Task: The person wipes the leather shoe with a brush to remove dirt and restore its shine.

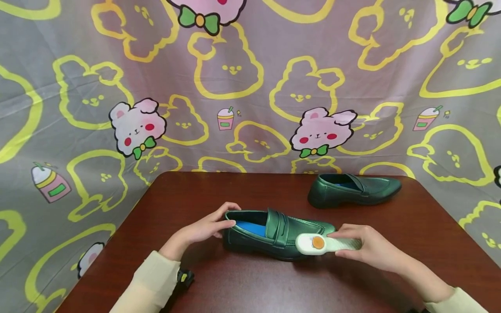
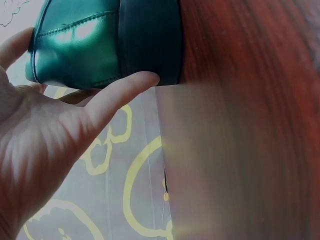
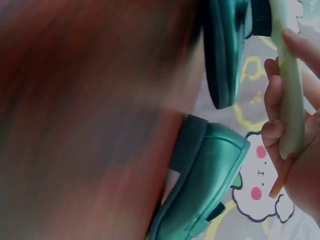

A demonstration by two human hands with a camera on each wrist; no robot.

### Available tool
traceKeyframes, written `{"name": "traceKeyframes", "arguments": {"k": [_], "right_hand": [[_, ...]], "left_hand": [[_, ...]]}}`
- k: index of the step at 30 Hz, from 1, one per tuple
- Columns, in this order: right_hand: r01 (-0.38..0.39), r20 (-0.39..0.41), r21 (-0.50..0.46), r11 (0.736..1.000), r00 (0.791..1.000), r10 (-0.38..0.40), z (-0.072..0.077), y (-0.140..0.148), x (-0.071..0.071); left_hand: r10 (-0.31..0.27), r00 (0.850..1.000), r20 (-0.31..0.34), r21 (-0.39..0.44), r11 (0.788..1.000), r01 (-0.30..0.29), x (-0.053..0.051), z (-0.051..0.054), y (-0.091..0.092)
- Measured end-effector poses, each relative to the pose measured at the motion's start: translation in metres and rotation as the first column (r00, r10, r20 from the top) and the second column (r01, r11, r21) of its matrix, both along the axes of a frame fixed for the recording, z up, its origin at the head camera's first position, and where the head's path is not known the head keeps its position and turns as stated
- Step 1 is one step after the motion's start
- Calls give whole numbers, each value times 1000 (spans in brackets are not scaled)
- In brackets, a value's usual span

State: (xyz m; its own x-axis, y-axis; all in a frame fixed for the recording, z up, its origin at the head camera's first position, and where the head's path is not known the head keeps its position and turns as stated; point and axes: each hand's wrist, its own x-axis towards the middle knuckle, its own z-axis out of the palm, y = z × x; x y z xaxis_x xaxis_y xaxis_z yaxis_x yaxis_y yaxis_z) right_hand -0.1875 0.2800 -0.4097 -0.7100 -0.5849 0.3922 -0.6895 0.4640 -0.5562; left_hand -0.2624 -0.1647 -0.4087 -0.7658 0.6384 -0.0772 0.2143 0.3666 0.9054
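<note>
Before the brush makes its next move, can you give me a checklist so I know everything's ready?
1. Left hand holding the near shoe at the heel end: ok.
2. Right hand gripping the brush by its handle: ok.
3. Bristles turned toward the near shoe: ok, the right wrist view shows them facing its front part.
4. Bristles touching the shoe: cannot tell, no view shows that spot clearly enough.
5. Far shoe out of the way: ok, it sits apart, toward the back right of the table.
</note>
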Motion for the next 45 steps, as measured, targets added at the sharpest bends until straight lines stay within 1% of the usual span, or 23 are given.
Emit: {"name": "traceKeyframes", "arguments": {"k": [3, 6, 8, 10, 11, 13, 14, 15, 17, 19, 22, 24, 26, 27, 29, 31, 34, 36, 37, 38, 40, 43, 45], "right_hand": [[37, -2, 10, 999, 999, -37, -3, 9, -2], [133, 10, 12, 991, 991, -133, -6, 28, -5], [225, 15, 26, 974, 974, -225, -7, 41, -7], [313, 15, 54, 948, 949, -315, -5, 52, -9], [356, 2, 66, 932, 934, -357, -4, 56, -9], [415, -14, 77, 906, 909, -416, -2, 60, -10], [425, -16, 78, 902, 905, -425, 0, 60, -9], [425, -15, 76, 902, 905, -426, 1, 58, -9], [398, -4, 60, 916, 917, -398, 2, 50, -7], [333, 14, 41, 942, 943, -333, 3, 38, -5], [215, 8, 25, 976, 977, -215, 4, 21, -4], [166, -1, 29, 986, 986, -166, 3, 14, -6], [151, 10, 36, 988, 988, -151, 2, 15, -9], [159, 20, 42, 986, 987, -160, 2, 17, -12], [211, 32, 65, 975, 977, -213, 2, 24, -17], [280, 21, 90, 956, 959, -283, 4, 31, -21], [383, -20, 142, 913, 923, -384, 9, 36, -24], [419, -38, 151, 895, 907, -418, 14, 35, -23], [421, -32, 148, 895, 907, -421, 17, 34, -22], [412, -24, 136, 901, 911, -413, 19, 31, -21], [363, 6, 97, 927, 931, -365, 22, 24, -18], [234, 16, 59, 970, 972, -236, 25, 11, -14], [152, 20, 67, 986, 988, -153, 24, 3, -12]], "left_hand": [[-3, 1000, -5, 0, 1000, 3, -1, 0, 0], [-10, 1000, -13, -3, 1000, 10, -1, -1, -1], [-6, 1000, -17, -5, 1000, 6, -1, -1, -1], [0, 1000, -18, -2, 1000, 0, -1, -2, -2], [4, 1000, -17, -4, 1000, -4, -1, -2, -2], [6, 1000, -13, -3, 1000, -7, -1, -2, -2], [6, 1000, -11, -3, 1000, -6, -1, -2, -2], [6, 1000, -7, -5, 1000, -6, -1, -2, -2], [5, 1000, -5, -7, 1000, -5, 0, -3, -3], [4, 1000, -4, -6, 1000, -4, 1, -3, -3], [6, 1000, -9, -3, 1000, -6, 1, -4, -3], [5, 1000, -10, -3, 1000, -5, 1, -3, -2], [5, 1000, -14, -5, 1000, -5, 2, -3, -2], [3, 1000, -16, -3, 1000, -3, 2, -3, -2], [1, 1000, -16, -6, 1000, -1, 1, -3, -2], [0, 1000, -16, -6, 1000, -1, 1, -4, -2], [2, 1000, -14, -7, 1000, -2, 1, -4, -2], [1, 1000, -14, -4, 1000, -1, 1, -3, -2], [1, 1000, -13, -5, 1000, -1, 1, -3, -2], [2, 1000, -15, -5, 1000, -2, 1, -3, -2], [4, 1000, -17, -8, 1000, -4, 1, -3, -2], [6, 1000, -19, -12, 1000, -6, 1, -3, -2], [2, 1000, -17, -10, 1000, -3, 0, -3, -2]]}}
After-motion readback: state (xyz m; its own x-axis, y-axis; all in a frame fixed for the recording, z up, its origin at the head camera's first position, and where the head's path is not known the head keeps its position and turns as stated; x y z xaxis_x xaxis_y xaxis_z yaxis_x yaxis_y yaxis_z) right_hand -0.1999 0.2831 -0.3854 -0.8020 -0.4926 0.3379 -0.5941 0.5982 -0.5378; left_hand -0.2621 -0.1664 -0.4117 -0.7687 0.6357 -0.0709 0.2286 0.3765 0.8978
